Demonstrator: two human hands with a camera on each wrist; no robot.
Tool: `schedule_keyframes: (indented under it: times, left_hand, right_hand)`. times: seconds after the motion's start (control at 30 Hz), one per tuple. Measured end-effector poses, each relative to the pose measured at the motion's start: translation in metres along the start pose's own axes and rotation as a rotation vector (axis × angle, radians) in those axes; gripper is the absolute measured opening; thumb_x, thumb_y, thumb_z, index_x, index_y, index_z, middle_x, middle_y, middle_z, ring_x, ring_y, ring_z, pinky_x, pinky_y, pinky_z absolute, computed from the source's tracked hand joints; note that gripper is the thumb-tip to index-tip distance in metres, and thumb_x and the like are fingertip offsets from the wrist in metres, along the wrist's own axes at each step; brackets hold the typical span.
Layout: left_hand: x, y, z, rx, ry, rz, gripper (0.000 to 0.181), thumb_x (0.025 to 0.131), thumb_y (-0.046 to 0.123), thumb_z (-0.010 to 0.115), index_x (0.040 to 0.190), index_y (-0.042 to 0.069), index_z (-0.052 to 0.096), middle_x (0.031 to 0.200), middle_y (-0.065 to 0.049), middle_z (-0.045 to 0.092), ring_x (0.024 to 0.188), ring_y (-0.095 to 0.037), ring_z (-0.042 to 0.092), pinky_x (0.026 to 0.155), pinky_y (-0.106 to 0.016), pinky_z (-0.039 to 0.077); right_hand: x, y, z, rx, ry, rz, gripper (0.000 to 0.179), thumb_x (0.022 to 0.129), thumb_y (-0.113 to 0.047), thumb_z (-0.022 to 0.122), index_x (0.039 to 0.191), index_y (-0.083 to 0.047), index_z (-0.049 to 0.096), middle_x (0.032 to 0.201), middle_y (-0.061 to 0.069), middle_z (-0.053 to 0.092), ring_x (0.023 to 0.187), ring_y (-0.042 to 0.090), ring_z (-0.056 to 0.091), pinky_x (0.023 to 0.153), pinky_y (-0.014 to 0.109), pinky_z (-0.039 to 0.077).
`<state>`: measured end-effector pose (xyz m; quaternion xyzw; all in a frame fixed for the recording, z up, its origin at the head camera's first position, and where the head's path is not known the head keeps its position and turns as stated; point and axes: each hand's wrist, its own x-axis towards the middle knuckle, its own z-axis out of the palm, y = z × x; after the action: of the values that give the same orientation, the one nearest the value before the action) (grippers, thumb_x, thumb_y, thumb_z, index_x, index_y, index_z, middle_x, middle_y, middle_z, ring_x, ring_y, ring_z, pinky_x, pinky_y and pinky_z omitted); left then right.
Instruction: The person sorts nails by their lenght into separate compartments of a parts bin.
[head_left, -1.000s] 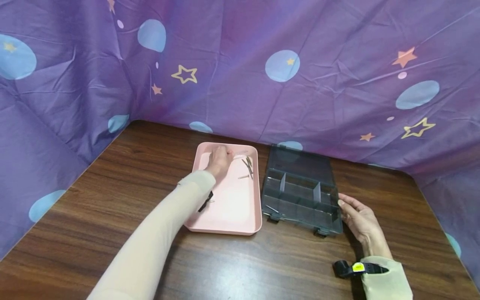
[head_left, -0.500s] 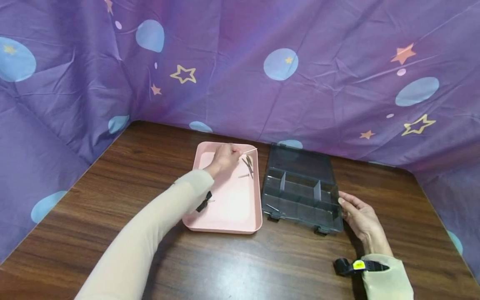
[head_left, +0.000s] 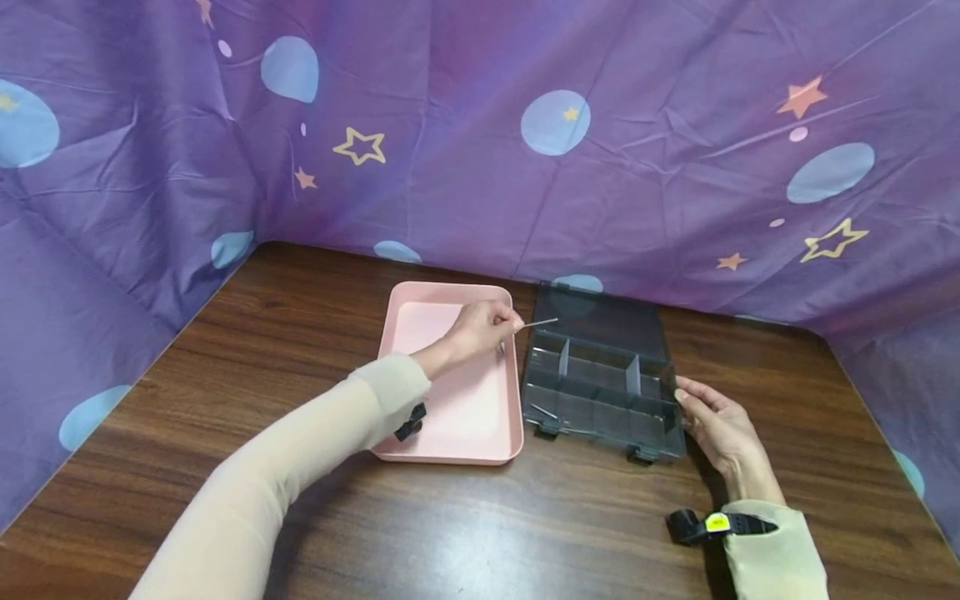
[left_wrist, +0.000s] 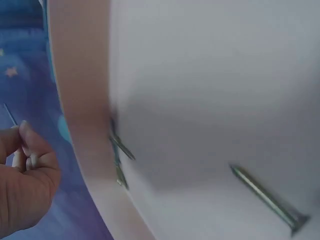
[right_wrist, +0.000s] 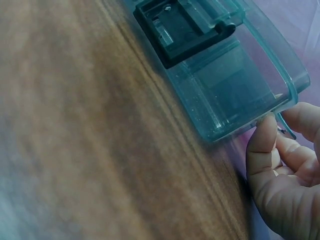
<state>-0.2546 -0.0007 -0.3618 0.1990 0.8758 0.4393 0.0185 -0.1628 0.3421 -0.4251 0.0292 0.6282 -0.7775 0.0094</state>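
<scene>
My left hand (head_left: 480, 327) pinches a thin straight metal rod (head_left: 538, 322) between thumb and fingertips. The rod points right, past the tray's edge and over the raised lid of a dark see-through compartment box (head_left: 626, 427). Below that hand lies a pink tray (head_left: 468, 429). The left wrist view shows a nail (left_wrist: 265, 195) on the tray floor and several more nails (left_wrist: 119, 175) against its wall. At the box's right side, my right hand (head_left: 727, 437) grips the edge, thumb in front and fingers behind.
Dividers (head_left: 634, 375) split the box, and a slim silver piece (head_left: 543, 412) lies in its front left compartment. Black latches (head_left: 643, 455) stick out at its front. A purple patterned cloth (head_left: 450, 167) hangs behind the wooden table (head_left: 465, 533).
My left hand has lifted the thin rod from the tray's far part and carried it right, across the tray's right rim. My right hand stays at the box.
</scene>
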Motion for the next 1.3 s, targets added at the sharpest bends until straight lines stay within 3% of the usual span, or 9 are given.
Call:
schedule_keyframes:
  times: [0.07, 0.1, 0.3, 0.33, 0.47, 0.7, 1.03, 1.3]
  left_hand:
    - [-0.002, 0.006, 0.004, 0.005, -0.033, 0.015, 0.014, 0.089, 0.014, 0.062, 0.091, 0.003, 0.071, 0.087, -0.007, 0.071, 0.071, -0.008, 0.061, 0.069, -0.017, 0.046]
    - [-0.004, 0.010, 0.005, 0.003, -0.052, 0.022, 0.014, 0.089, 0.014, 0.061, 0.092, 0.004, 0.071, 0.088, -0.008, 0.071, 0.072, -0.011, 0.063, 0.077, -0.018, 0.047]
    - [-0.013, 0.025, 0.018, -0.045, -0.145, 0.028, 0.014, 0.091, 0.015, 0.061, 0.095, 0.004, 0.068, 0.080, -0.010, 0.070, 0.067, -0.009, 0.062, 0.064, -0.016, 0.048]
    - [-0.015, 0.026, 0.020, -0.050, -0.157, 0.024, 0.014, 0.091, 0.016, 0.061, 0.094, 0.004, 0.068, 0.079, -0.009, 0.069, 0.066, -0.008, 0.061, 0.054, -0.015, 0.045]
    - [-0.017, 0.030, 0.027, -0.036, -0.198, 0.035, 0.014, 0.091, 0.016, 0.060, 0.094, 0.005, 0.068, 0.079, -0.008, 0.070, 0.069, -0.012, 0.064, 0.053, -0.014, 0.044]
    - [-0.019, 0.034, 0.033, 0.019, -0.245, 0.070, 0.013, 0.091, 0.017, 0.062, 0.094, 0.008, 0.069, 0.082, -0.007, 0.071, 0.068, -0.009, 0.063, 0.059, -0.014, 0.043]
    - [-0.021, 0.039, 0.039, 0.114, -0.311, 0.064, 0.012, 0.089, 0.020, 0.064, 0.090, 0.012, 0.072, 0.077, -0.003, 0.073, 0.065, -0.005, 0.064, 0.055, -0.012, 0.042]
    - [-0.022, 0.040, 0.043, 0.118, -0.340, 0.070, 0.010, 0.087, 0.020, 0.067, 0.085, 0.013, 0.073, 0.081, -0.003, 0.073, 0.070, -0.013, 0.069, 0.060, -0.011, 0.045]
  right_hand:
    - [0.000, -0.001, 0.001, -0.006, 0.005, 0.004, 0.027, 0.093, 0.001, 0.052, 0.094, -0.019, 0.070, 0.086, -0.008, 0.068, 0.072, 0.004, 0.060, 0.063, 0.018, 0.047]
    - [0.000, -0.001, 0.001, -0.007, 0.006, 0.004, 0.027, 0.093, 0.001, 0.052, 0.094, -0.019, 0.070, 0.085, -0.008, 0.068, 0.072, 0.004, 0.060, 0.063, 0.018, 0.046]
    - [0.000, 0.000, 0.000, -0.003, 0.007, -0.004, 0.027, 0.092, 0.001, 0.053, 0.094, -0.019, 0.071, 0.084, -0.008, 0.068, 0.070, 0.004, 0.060, 0.062, 0.018, 0.046]
    - [0.000, 0.001, 0.000, -0.003, 0.007, -0.004, 0.027, 0.092, 0.001, 0.053, 0.094, -0.019, 0.071, 0.084, -0.008, 0.068, 0.070, 0.004, 0.060, 0.062, 0.018, 0.046]
    - [0.001, 0.001, -0.001, -0.008, 0.009, 0.001, 0.027, 0.092, 0.000, 0.053, 0.094, -0.020, 0.071, 0.084, -0.008, 0.068, 0.070, 0.004, 0.060, 0.062, 0.018, 0.046]
    - [0.001, 0.001, -0.001, -0.023, 0.017, 0.006, 0.027, 0.092, 0.000, 0.054, 0.093, -0.021, 0.071, 0.083, -0.009, 0.068, 0.070, 0.003, 0.059, 0.061, 0.018, 0.046]
    - [0.000, -0.001, -0.001, -0.018, 0.021, 0.016, 0.026, 0.092, -0.001, 0.054, 0.093, -0.021, 0.071, 0.082, -0.009, 0.067, 0.069, 0.003, 0.058, 0.061, 0.017, 0.046]
    - [0.000, -0.001, 0.000, -0.012, 0.014, 0.012, 0.027, 0.093, 0.000, 0.053, 0.094, -0.021, 0.071, 0.085, -0.009, 0.069, 0.072, 0.004, 0.060, 0.062, 0.018, 0.046]
